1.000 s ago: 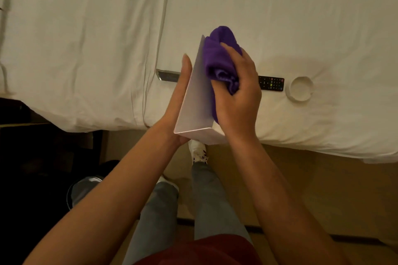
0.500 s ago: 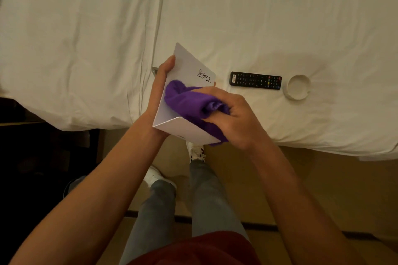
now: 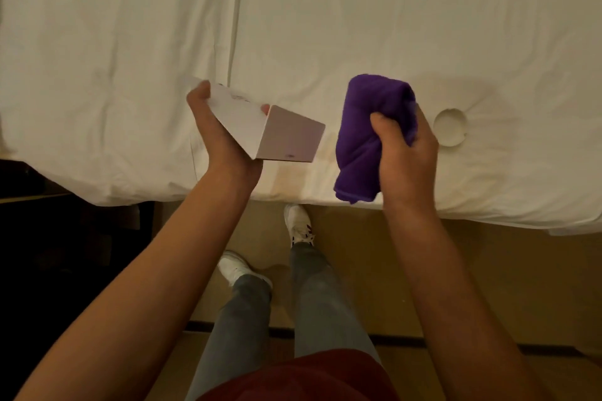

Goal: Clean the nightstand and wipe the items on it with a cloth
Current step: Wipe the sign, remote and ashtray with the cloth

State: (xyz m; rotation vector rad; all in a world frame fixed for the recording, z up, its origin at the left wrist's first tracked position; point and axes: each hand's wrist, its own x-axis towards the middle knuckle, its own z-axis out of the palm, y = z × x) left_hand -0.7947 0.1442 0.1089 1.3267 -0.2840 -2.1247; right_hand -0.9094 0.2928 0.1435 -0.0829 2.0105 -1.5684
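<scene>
My left hand [image 3: 221,137] grips a folded white card stand [image 3: 277,133], held tilted over the edge of the white bed [image 3: 130,42]. To its right, my right hand [image 3: 407,153] is closed around a bunched purple cloth [image 3: 368,137]. Cloth and card stand are apart, with a gap between them. The remote seen earlier is hidden behind the cloth and my right hand. The nightstand itself does not show clearly.
A small round white dish [image 3: 451,128] rests in a dent of the bed sheet just right of my right hand. Dark furniture [image 3: 65,238] fills the lower left. My legs and white shoes [image 3: 298,221] stand on the tan floor below.
My right hand lifted the purple cloth off the card stand and moved it right. My left hand turned the card stand so its folded edge faces the camera.
</scene>
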